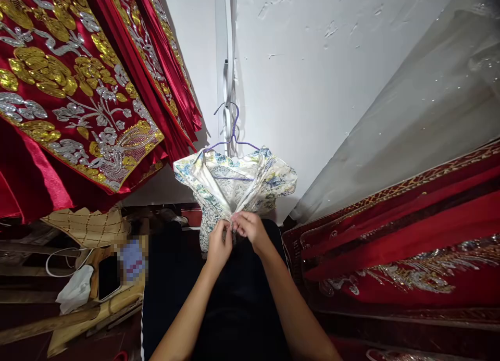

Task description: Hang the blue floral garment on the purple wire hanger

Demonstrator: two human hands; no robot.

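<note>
A pale floral garment (234,186) hangs from a purple wire hanger (233,137) hooked on a white strip (227,64) running down the white wall (312,64), and I have both hands at its front, low on the centre line where the two edges meet. My left hand (217,244) is pinched shut on the cloth at that spot, fingers curled in; my right hand (252,229) is clenched on the facing edge, the two hands touching. As I read it, the garment is already hung and squared on its hanger, and the work in hand is the closing of the front: the upper part lies drawn together in folds, while the fastening under my fingers looks unfinished. Whether a button, a knot or a clasp sits there I cannot tell; my fingers hide it. Anything below is out of sight behind my hands. To the left hang red robes embroidered in gold and silver (74,85); to the right lies more red embroidered cloth (410,246) under a clear plastic cover (429,100). Wooden boards (70,319), a white cable and crumpled tissue clutter the lower left.
</note>
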